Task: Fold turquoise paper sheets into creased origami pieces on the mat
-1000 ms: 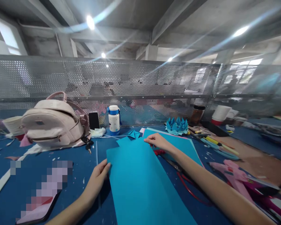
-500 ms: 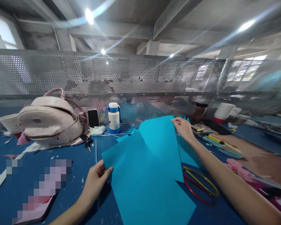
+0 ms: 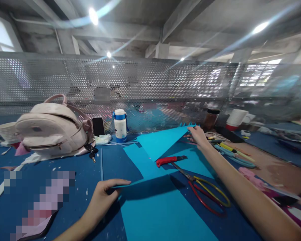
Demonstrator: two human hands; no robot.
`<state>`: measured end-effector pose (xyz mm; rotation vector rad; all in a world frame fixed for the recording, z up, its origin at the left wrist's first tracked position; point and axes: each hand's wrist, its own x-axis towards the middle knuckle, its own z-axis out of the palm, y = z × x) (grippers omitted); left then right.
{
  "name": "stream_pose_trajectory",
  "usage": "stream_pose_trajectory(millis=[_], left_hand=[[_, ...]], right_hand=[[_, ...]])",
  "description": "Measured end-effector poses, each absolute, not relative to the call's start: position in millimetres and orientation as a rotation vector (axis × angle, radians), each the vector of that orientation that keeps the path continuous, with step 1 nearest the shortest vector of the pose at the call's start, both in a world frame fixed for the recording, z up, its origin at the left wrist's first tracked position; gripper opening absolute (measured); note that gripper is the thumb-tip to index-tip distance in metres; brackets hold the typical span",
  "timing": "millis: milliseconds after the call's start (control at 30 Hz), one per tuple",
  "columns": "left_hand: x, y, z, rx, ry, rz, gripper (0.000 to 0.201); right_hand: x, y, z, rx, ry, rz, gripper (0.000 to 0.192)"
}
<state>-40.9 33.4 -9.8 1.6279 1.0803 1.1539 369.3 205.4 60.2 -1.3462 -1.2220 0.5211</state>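
Teal sheet (image 3: 155, 144), lifted above more sheets (image 3: 160, 214) and scissors (image 3: 200, 187) on the table (image 3: 65, 167): left hand (image 3: 102, 197) pinches the near corner, right hand (image 3: 197, 134) the far; light, floppy, probably crease-prone, best held at the edges.

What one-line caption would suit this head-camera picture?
Two hands, left hand and right hand, lift a blue paper sheet above scissors on a cluttered craft table.

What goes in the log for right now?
left hand: pinching blue sheet | right hand: lifting its far corner | scissors: on table
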Motion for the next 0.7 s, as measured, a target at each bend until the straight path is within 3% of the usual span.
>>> stream_pose_trajectory(millis=[133, 233, 367, 433, 467, 600, 700], left_hand=[[-39, 34, -10, 1.582, 1.112, 1.191, 0.016], [-40, 33, -9, 1.627, 1.039, 1.180, 0.023], [-43, 32, -7, 1.734, 0.880, 1.184, 0.044], [-44, 31, -6, 1.765, 0.839, 1.183, 0.047], [-44, 31, -5, 1.776, 0.826, 1.178, 0.047], [-44, 29, -4, 1.783, 0.840, 1.173, 0.044], [-44, 29, -4, 1.780, 0.858, 1.184, 0.041]], right_hand=[[364, 201, 62, -1.397, -1.155, 0.154, 0.037], [353, 193, 68, -1.360, -1.303, -0.009, 0.040], [311, 182, 70, -1.232, -1.840, 0.105, 0.018], [277, 181, 65, -1.127, -2.201, 0.256, 0.018], [259, 182, 62, -1.065, -2.371, 0.315, 0.022], [190, 207, 49, -0.898, -2.860, 0.446, 0.073], [158, 238, 47, -0.915, -3.061, 0.412, 0.095]])
